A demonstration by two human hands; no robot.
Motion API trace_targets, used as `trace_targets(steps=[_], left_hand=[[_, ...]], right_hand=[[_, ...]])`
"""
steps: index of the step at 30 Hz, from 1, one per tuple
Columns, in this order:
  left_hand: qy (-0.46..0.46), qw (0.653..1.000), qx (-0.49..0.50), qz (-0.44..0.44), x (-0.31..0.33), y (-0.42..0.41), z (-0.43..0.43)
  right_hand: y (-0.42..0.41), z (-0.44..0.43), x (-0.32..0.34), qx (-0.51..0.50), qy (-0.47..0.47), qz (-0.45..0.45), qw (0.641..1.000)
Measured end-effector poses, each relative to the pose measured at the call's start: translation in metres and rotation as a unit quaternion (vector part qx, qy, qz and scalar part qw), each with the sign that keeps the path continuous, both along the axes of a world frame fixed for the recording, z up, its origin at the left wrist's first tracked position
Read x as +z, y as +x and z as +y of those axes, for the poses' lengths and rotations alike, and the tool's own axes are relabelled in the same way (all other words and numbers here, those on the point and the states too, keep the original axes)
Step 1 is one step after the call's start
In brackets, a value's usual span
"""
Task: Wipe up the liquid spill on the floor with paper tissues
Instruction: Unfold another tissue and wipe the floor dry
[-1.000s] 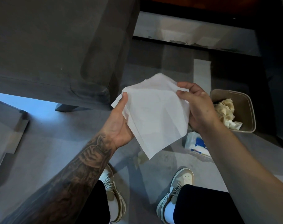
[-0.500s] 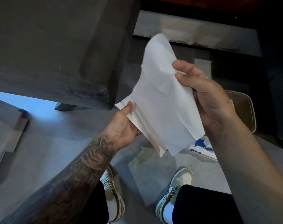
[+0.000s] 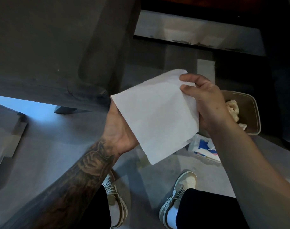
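The tissue point(image 3: 157, 116), which stood tall and flapping half a second ago, has come back down and now lies as a flat, folded square across the person's palms, well above the floor. The left hand point(image 3: 119, 129) sits under its near-left edge, fingers hidden behind the sheet, so it seems to cradle the paper, though I cannot tell how tightly it is closed. The right hand point(image 3: 205, 103) is clamped on the far-right corner, thumb on top and fingers curled over the edge.

To my eye this is the preparing step: the sheet is being folded into a pad and no wiping has begun with it. Below the sheet's hanging corner, on the grey floor point(image 3: 58, 154), a faint yellowish wet patch point(image 3: 143, 160) shows, just ahead of the left shoe point(image 3: 116, 200) and beside the right shoe point(image 3: 179, 195). That is likely the spill.

The next move calls for bending down and pressing the pad flat onto that patch, one hand being enough.

The tissue pack point(image 3: 205, 149) lies on the floor under the right forearm, and the bin point(image 3: 255, 116), with crumpled used tissues point(image 3: 232, 109) inside, waits just beyond.
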State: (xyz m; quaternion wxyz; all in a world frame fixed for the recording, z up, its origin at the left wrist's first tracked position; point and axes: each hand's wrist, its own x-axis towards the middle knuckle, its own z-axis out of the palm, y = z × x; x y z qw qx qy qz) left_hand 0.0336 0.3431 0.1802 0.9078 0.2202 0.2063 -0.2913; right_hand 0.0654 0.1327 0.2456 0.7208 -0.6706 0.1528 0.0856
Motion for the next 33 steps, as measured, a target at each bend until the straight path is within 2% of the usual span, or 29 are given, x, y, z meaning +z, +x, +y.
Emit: trace_targets(steps=[2,6,11,12,14,16,18,21,23,25,27,33], left_hand=[[0.011,1.000,-0.001,0.019,0.004,0.001,0.002],[0.035,0.999,0.001,0.022,0.012,0.003,0.003],[0.130,0.991,0.012,-0.006,0.003,0.009,0.002],[0.139,0.990,0.005,-0.012,0.000,0.010,0.005],[0.161,0.987,-0.010,-0.006,-0.007,0.011,0.010],[0.204,0.978,-0.029,0.005,-0.022,0.011,0.017],[0.280,0.959,-0.041,0.024,-0.044,0.008,0.023],[0.422,0.904,-0.060,0.026,-0.088,-0.002,0.036],[0.491,0.865,-0.099,0.030,-0.118,-0.013,0.043],[0.533,0.833,-0.144,0.037,-0.147,-0.025,0.048],[0.565,0.801,-0.192,0.043,-0.175,-0.036,0.052],[0.613,0.740,-0.256,0.106,-0.259,-0.067,0.040]], right_hand=[[0.001,-0.001,-0.009,0.003,-0.050,-0.003,0.999],[0.002,-0.001,-0.024,0.022,-0.087,-0.001,0.996],[0.004,-0.003,-0.051,0.040,-0.147,-0.031,0.988],[0.006,-0.002,-0.062,0.047,-0.132,0.004,0.990],[0.005,0.001,-0.090,0.073,0.008,0.134,0.988],[-0.004,0.003,-0.121,0.111,0.129,0.233,0.957],[-0.019,0.006,-0.146,0.110,0.162,0.284,0.939],[-0.039,0.015,-0.181,0.105,0.168,0.291,0.936],[-0.048,0.021,-0.208,0.108,0.107,0.282,0.947],[-0.060,0.026,-0.233,0.104,-0.007,0.288,0.952],[-0.073,0.027,-0.258,0.105,-0.098,0.293,0.945],[-0.100,0.027,-0.332,0.140,-0.237,0.308,0.911]])
